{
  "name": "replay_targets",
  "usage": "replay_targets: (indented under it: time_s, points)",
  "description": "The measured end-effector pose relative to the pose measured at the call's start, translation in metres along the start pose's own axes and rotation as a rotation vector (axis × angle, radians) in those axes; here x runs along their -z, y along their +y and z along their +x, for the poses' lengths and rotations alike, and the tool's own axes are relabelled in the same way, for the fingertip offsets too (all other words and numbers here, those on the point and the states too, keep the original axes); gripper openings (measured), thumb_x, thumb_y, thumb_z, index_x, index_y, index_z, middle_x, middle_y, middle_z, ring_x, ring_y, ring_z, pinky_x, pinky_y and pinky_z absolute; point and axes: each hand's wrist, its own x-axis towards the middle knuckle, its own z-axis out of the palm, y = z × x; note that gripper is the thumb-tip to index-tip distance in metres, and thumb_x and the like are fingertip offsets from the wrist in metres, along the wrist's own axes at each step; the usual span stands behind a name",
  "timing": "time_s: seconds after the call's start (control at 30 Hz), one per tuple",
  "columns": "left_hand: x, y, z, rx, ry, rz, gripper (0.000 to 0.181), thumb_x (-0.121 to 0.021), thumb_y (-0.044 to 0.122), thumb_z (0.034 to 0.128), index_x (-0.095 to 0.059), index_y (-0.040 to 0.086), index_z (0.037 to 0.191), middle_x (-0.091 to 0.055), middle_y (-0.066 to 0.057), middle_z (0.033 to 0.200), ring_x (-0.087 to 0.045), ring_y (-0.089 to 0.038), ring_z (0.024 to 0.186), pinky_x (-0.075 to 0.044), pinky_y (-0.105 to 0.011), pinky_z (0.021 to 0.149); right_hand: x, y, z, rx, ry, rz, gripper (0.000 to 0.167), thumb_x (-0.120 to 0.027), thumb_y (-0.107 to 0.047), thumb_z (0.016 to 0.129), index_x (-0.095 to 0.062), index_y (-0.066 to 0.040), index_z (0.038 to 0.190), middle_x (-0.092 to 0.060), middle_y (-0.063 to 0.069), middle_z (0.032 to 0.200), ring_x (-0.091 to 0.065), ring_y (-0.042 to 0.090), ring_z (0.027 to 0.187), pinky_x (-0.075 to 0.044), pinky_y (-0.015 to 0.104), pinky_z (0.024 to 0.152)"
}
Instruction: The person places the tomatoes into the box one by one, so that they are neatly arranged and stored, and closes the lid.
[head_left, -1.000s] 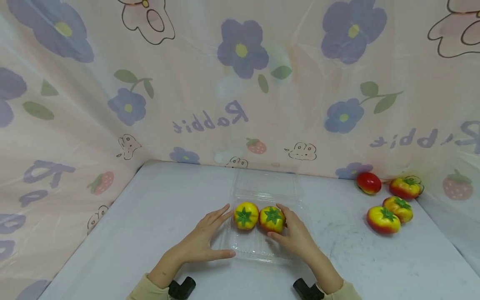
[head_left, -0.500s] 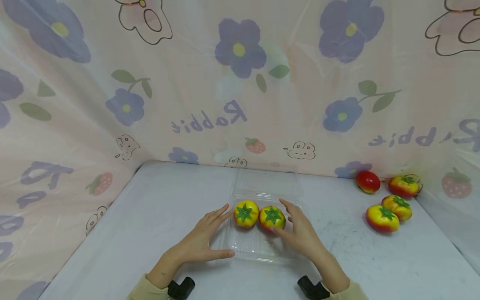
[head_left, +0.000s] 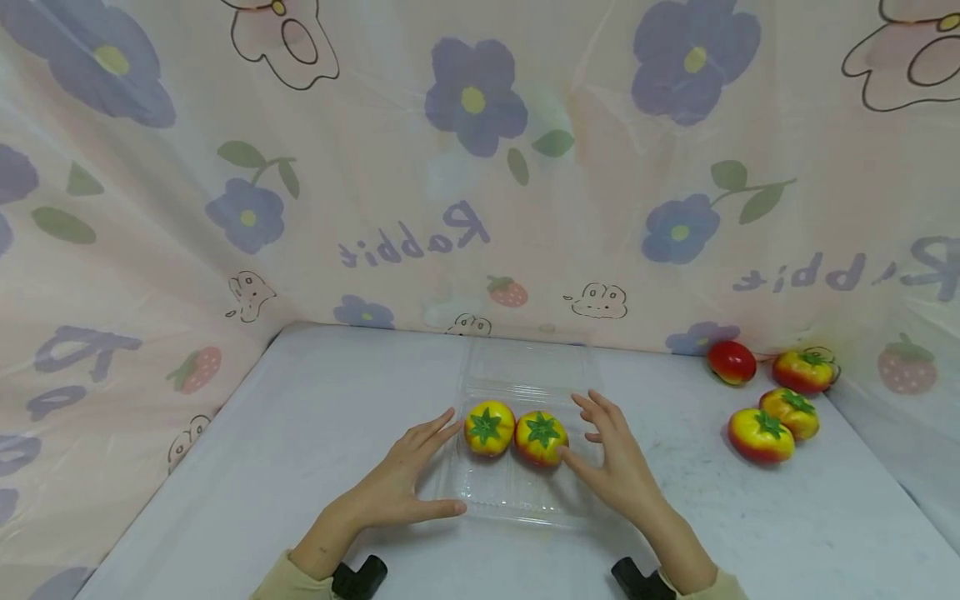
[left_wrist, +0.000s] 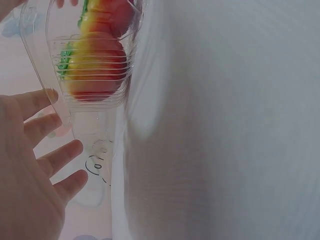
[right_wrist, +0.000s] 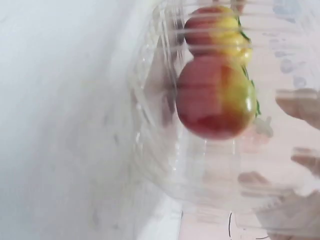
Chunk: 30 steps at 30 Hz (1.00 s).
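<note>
A clear plastic clamshell box (head_left: 491, 496) lies with its lid (head_left: 528, 365) folded back on the table. Inside sit two yellow-and-red toy fruits with green star-shaped tops, a left one (head_left: 489, 427) and a right one (head_left: 542, 438), side by side. My left hand (head_left: 401, 483) is spread at the box's left side; in the left wrist view its fingertips (left_wrist: 50, 95) are at the clear rim. My right hand (head_left: 618, 467) is over the box's right side with fingers extended, holding nothing. Its thumb tip is close beside the right fruit; whether they touch I cannot tell.
At the right back of the white table (head_left: 337, 400) are several more toy fruits: a red one (head_left: 731, 362), one by the curtain (head_left: 802, 372), and a touching pair, one behind (head_left: 791, 413) and one in front (head_left: 761, 436). A printed curtain (head_left: 375, 167) borders the table.
My right hand has let go of the right fruit and drawn away to the right, its fingers opening. My left hand and the two fruits stay nearly in place.
</note>
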Motion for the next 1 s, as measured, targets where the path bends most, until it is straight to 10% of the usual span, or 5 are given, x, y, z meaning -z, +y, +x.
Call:
replay_targets:
  time_s: [0.5, 1.0]
  points:
    - [0.000, 0.000, 0.000, 0.013, -0.007, -0.004, 0.096, -0.069, 0.060, 0.0762, -0.026, 0.023, 0.153, -0.016, 0.000, 0.162, -0.023, -0.034, 0.143, -0.026, -0.065, 0.108, 0.017, 0.010, -0.002, 0.029, 0.134, -0.062, 0.066, -0.080, -0.010, 0.076, -0.049, -0.005, 0.135, -0.041, 0.020, 0.142, -0.061, 0.033, 0.106, -0.057, 0.043, 0.076]
    - [0.000, 0.000, -0.001, 0.004, -0.005, -0.006, 0.096, -0.069, 0.060, 0.0765, -0.025, 0.024, 0.153, -0.015, 0.000, 0.162, -0.023, -0.032, 0.143, -0.026, -0.064, 0.108, 0.040, 0.022, -0.006, -0.060, 0.097, -0.111, 0.063, -0.076, -0.016, 0.082, -0.047, -0.004, 0.137, -0.036, 0.024, 0.144, -0.058, 0.037, 0.108, -0.056, 0.047, 0.079]
